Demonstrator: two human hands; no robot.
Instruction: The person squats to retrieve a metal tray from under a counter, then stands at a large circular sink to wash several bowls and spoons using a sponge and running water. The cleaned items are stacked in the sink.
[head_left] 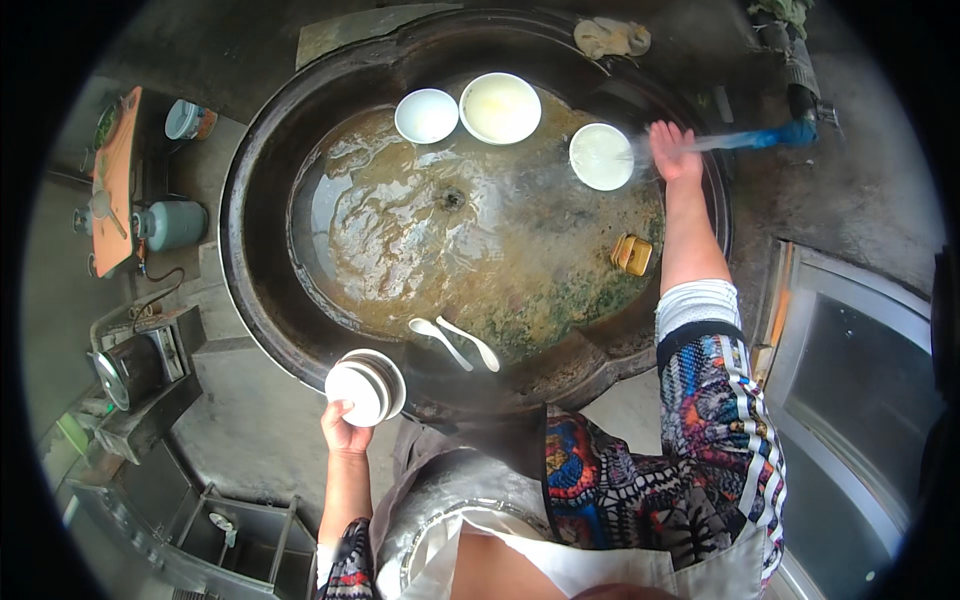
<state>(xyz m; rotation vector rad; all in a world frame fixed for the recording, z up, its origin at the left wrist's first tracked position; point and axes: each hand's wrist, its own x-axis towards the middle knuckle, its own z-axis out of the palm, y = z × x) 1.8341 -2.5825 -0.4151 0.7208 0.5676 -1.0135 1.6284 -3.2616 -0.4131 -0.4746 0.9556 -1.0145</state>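
My left hand [344,428] grips a small stack of white bowls [361,388] at the basin's near left rim, its thumb over the edge of the top one. At the far right my right hand [673,152] is open, fingers apart, beside a white bowl [600,157] and at the stream of water [712,142] coming from a blue hose end [788,134]. Water splashes into that bowl. Two more white bowls, a smaller one [427,116] and a larger one [500,108], stand at the far side. Two white spoons [440,340] [470,342] lie near me in the basin.
A wide dark basin [262,250] with shallow murky water surrounds these things. Inside, at right, sits a yellow square container [632,255]. A cloth-like lump [612,38] rests on the far rim. Leftward are a gas cylinder [172,225], an orange-topped table [118,190] and a pot [130,370].
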